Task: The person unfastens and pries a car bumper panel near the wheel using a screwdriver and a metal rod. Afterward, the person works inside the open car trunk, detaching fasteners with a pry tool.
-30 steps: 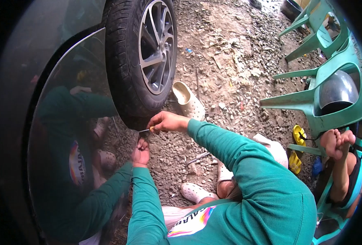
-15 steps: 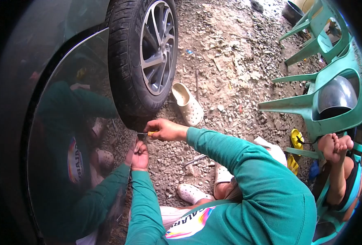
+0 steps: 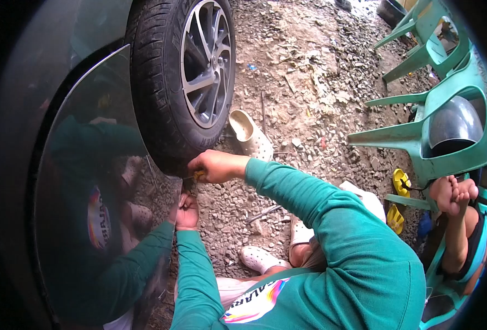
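My right hand (image 3: 217,166) is closed around the yellow handle of a screwdriver (image 3: 199,175), most of which the fingers cover. Its thin shaft points left toward the lower corner of a dark, glossy car panel (image 3: 106,181), just below the tyre (image 3: 156,82). Just beneath, my left hand (image 3: 186,213) is closed at the panel's edge with its fingers curled together. Whatever those fingers pinch is hidden. The panel reflects my green sleeves and shirt.
An unworn beige clog (image 3: 259,147) lies on the gravel (image 3: 304,99) by the wheel. A metal rod (image 3: 263,214) rests near my clogged foot (image 3: 259,259). Green plastic chairs (image 3: 403,132), one holding a silver helmet (image 3: 457,124), stand at right, with another person's bare feet (image 3: 453,193) and yellow sandals (image 3: 402,182).
My right hand has moved slightly left and turned, covering more of the screwdriver handle. The left hand stays at the panel edge. The view has shifted a little, moving the wheel left.
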`<move>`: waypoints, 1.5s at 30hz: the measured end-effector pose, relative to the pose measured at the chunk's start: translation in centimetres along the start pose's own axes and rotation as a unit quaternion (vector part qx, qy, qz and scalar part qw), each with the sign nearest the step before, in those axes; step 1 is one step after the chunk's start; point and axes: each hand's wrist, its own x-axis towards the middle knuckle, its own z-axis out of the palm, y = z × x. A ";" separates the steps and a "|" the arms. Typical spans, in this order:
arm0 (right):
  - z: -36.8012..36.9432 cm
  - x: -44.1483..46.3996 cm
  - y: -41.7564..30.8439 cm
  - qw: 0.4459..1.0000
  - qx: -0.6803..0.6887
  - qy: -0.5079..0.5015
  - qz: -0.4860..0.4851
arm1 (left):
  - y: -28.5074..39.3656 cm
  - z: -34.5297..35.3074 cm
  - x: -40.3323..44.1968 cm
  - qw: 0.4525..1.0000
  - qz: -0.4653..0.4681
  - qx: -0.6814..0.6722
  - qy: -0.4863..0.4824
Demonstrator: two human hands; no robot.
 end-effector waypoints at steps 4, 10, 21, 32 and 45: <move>1.2 0.1 2.3 0.993 0.107 -0.012 0.044 | -0.3 1.1 -0.3 0.997 0.033 -0.026 0.064; 1.6 -0.2 2.3 0.989 0.134 -0.005 0.060 | -0.6 2.1 -0.7 0.994 0.024 -0.014 0.109; 2.3 0.4 1.7 0.999 0.046 -0.023 0.018 | 2.4 -0.1 -2.0 0.994 0.025 -0.031 0.099; 6.0 -4.8 11.4 0.934 -0.246 -0.150 0.213 | -0.7 2.4 0.7 0.989 -0.033 -0.079 0.123; 16.8 -16.4 11.0 0.866 -0.367 -0.258 0.220 | -1.1 2.5 1.8 0.994 -0.031 -0.082 0.064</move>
